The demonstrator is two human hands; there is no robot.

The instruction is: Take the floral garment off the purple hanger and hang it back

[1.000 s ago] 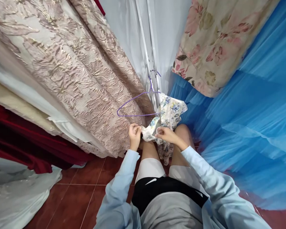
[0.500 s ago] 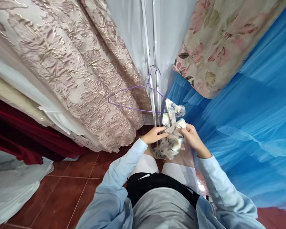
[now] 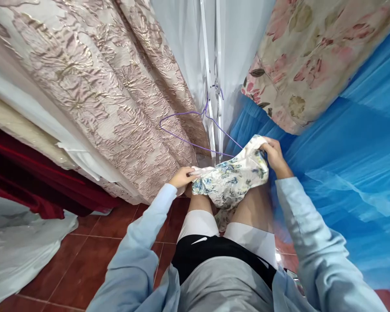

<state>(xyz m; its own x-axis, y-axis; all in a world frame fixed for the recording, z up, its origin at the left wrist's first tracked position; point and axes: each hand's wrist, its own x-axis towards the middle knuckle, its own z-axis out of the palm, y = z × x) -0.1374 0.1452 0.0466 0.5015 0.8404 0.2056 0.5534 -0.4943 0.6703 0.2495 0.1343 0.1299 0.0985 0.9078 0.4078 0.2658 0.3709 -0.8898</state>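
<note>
A white garment with blue and yellow flowers (image 3: 227, 180) is stretched between my hands above my thighs. My left hand (image 3: 182, 177) pinches its left upper edge between thumb and fingers. On the other side, my right hand (image 3: 274, 157) grips the right upper corner. A thin purple hanger (image 3: 185, 113) hangs by its hook from a white metal bar. The hanger's right end passes behind or into the garment's right part; I cannot tell which. The garment's lower part hangs down between my knees, partly hidden.
A pink brocade dress with metallic flowers (image 3: 110, 99) hangs at left, beside a dark red velvet one (image 3: 29, 182). Blue tulle (image 3: 354, 182) and a floral fabric (image 3: 312, 65) hang at right. White upright bars (image 3: 218, 56) stand ahead. The floor has red tiles (image 3: 74, 264).
My hands have moved apart, the left going left and the right going up and right. The bunched garment is now spread out between them.
</note>
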